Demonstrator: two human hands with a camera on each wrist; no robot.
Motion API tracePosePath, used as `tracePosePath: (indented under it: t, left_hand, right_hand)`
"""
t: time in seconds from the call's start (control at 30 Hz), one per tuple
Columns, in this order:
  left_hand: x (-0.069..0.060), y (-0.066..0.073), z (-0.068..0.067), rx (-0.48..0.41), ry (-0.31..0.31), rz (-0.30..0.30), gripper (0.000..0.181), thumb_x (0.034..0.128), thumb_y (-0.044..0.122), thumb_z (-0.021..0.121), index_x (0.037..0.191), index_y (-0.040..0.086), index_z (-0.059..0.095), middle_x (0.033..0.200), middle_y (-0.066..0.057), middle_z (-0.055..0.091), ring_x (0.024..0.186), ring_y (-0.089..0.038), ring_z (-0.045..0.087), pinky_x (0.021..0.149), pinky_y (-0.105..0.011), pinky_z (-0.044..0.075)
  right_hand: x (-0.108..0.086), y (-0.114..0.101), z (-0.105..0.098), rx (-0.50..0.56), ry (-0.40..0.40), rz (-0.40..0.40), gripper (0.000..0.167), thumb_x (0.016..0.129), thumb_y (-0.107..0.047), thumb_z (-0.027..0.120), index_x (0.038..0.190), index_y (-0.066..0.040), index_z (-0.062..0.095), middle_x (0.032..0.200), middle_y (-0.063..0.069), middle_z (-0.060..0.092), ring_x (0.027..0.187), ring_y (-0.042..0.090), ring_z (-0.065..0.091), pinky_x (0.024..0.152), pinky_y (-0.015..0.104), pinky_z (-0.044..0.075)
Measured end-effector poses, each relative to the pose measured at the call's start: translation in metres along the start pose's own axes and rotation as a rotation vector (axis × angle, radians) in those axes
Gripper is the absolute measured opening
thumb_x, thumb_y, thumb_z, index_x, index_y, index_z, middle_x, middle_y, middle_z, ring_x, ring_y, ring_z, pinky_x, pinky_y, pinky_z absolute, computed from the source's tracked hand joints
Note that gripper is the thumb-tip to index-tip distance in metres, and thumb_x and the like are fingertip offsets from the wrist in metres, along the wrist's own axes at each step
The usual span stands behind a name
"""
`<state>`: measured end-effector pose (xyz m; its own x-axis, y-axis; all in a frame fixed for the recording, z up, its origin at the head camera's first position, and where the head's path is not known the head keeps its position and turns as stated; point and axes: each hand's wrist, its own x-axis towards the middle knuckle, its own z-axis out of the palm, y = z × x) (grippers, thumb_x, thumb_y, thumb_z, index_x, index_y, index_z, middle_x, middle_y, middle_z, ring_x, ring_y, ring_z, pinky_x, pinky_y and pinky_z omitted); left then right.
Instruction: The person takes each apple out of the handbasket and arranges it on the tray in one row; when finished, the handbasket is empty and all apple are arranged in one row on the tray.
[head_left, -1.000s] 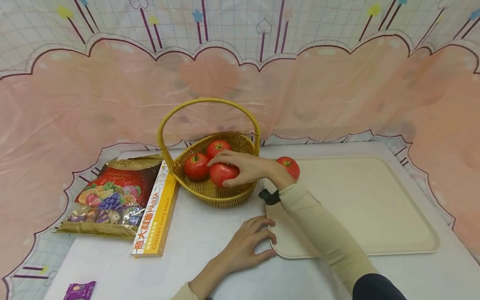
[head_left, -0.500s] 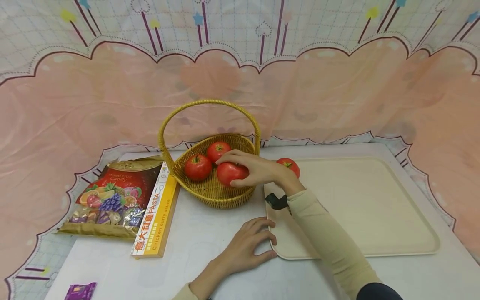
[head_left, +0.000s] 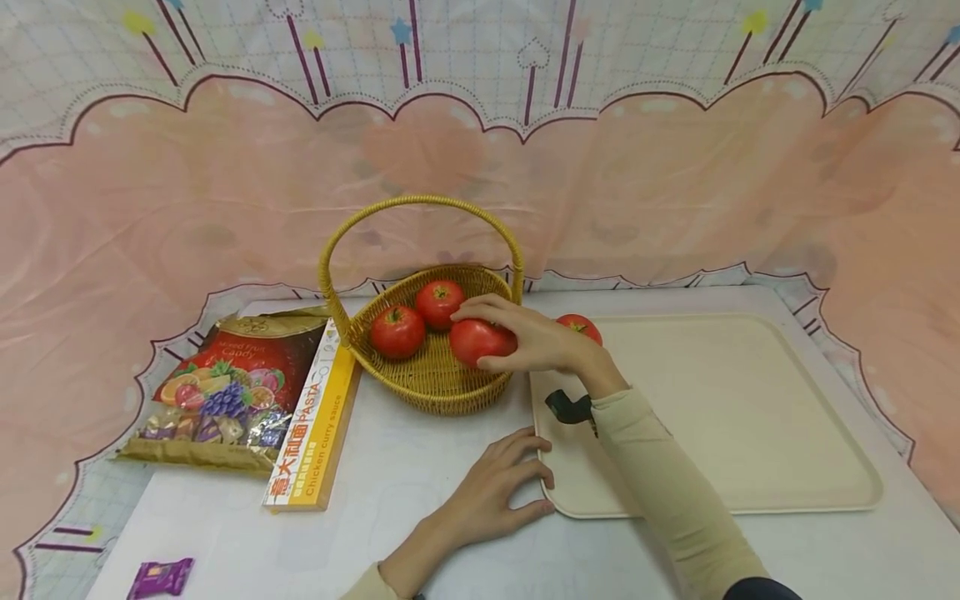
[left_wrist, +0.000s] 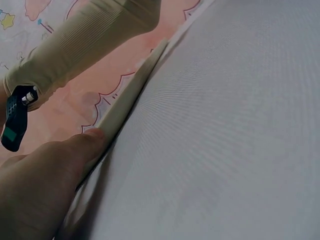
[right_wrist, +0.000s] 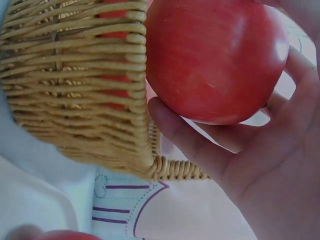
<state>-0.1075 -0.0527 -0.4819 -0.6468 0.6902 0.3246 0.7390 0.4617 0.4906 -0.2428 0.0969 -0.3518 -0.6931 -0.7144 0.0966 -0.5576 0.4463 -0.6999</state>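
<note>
My right hand (head_left: pixel 536 335) grips a tomato (head_left: pixel 480 342) over the right side of the wicker basket (head_left: pixel 438 403). In the right wrist view the held tomato (right_wrist: pixel 217 60) is beside the basket rim (right_wrist: pixel 139 65), with fingers curled round it. Two more tomatoes, one at the left (head_left: pixel 397 332) and one behind (head_left: pixel 439 303), lie in the basket. Another tomato (head_left: pixel 581 327) sits at the tray's back left corner, partly hidden by my right wrist. My left hand (head_left: pixel 491 492) rests with relaxed, spread fingers against the left edge of the beige tray (head_left: pixel 735 408); its thumb (left_wrist: pixel 92 140) touches the rim.
A tall basket handle (head_left: pixel 420 200) arches over the basket. Left of it lie a yellow-and-white pasta box (head_left: pixel 315 425) and a mixed fruit candy bag (head_left: pixel 232 383). One purple wrapped candy (head_left: pixel 161 578) is at the table's front left. A patterned cloth (head_left: pixel 480 183) hangs behind.
My right hand has moved to the right with the tomato, away from the other two in the basket. My left hand stays at the tray edge.
</note>
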Motion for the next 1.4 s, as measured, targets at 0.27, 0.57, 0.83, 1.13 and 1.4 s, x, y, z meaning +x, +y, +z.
tracePosePath:
  t: [0.27, 0.57, 0.83, 1.13, 1.4]
  left_hand:
    - [0.0, 0.0, -0.001, -0.012, -0.006, 0.0, 0.02, 0.0858, 0.043, 0.066, 0.098, 0.029, 0.06, 0.136, 0.006, 0.047, 0.143, -0.024, 0.027, 0.11, -0.047, 0.034]
    - [0.001, 0.0, -0.001, 0.022, 0.002, 0.069, 0.017, 0.0877, 0.041, 0.064, 0.097, 0.027, 0.059, 0.135, 0.004, 0.048, 0.143, -0.024, 0.028, 0.109, -0.045, 0.036]
    - [0.003, 0.003, -0.001, 0.04, -0.001, 0.176, 0.013, 0.0882, 0.032, 0.065, 0.098, 0.025, 0.06, 0.125, 0.008, 0.058, 0.135, -0.015, 0.041, 0.11, -0.041, 0.034]
    - [0.007, 0.005, 0.002, 0.096, 0.006, 0.269, 0.021, 0.0875, 0.034, 0.065, 0.106, 0.024, 0.064, 0.119, 0.009, 0.06, 0.126, -0.011, 0.046, 0.114, -0.041, 0.029]
    - [0.008, 0.008, -0.001, 0.156, -0.032, 0.284, 0.016, 0.0888, 0.036, 0.063, 0.1, 0.025, 0.065, 0.118, 0.009, 0.061, 0.123, -0.01, 0.048, 0.115, -0.039, 0.028]
  right_hand:
    - [-0.01, 0.003, -0.002, -0.092, 0.048, -0.064, 0.055, 0.085, -0.036, 0.066, 0.136, -0.031, 0.044, 0.144, -0.01, 0.036, 0.128, 0.015, 0.042, 0.098, 0.044, 0.046]
    - [-0.027, 0.009, 0.001, -0.105, 0.124, -0.055, 0.057, 0.086, -0.038, 0.067, 0.137, -0.036, 0.042, 0.149, -0.006, 0.033, 0.131, 0.018, 0.042, 0.098, 0.046, 0.046]
    - [-0.041, 0.008, 0.002, -0.094, 0.187, -0.084, 0.059, 0.085, -0.035, 0.068, 0.138, -0.033, 0.042, 0.148, -0.004, 0.033, 0.133, 0.018, 0.039, 0.097, 0.047, 0.047]
    - [-0.054, 0.012, -0.003, -0.141, 0.263, -0.031, 0.065, 0.084, -0.039, 0.069, 0.141, -0.036, 0.038, 0.147, -0.01, 0.034, 0.125, 0.016, 0.046, 0.095, 0.047, 0.047]
    - [-0.059, 0.02, -0.005, -0.123, 0.291, -0.033, 0.064, 0.082, -0.038, 0.071, 0.139, -0.035, 0.041, 0.145, -0.01, 0.034, 0.123, 0.019, 0.047, 0.095, 0.048, 0.047]
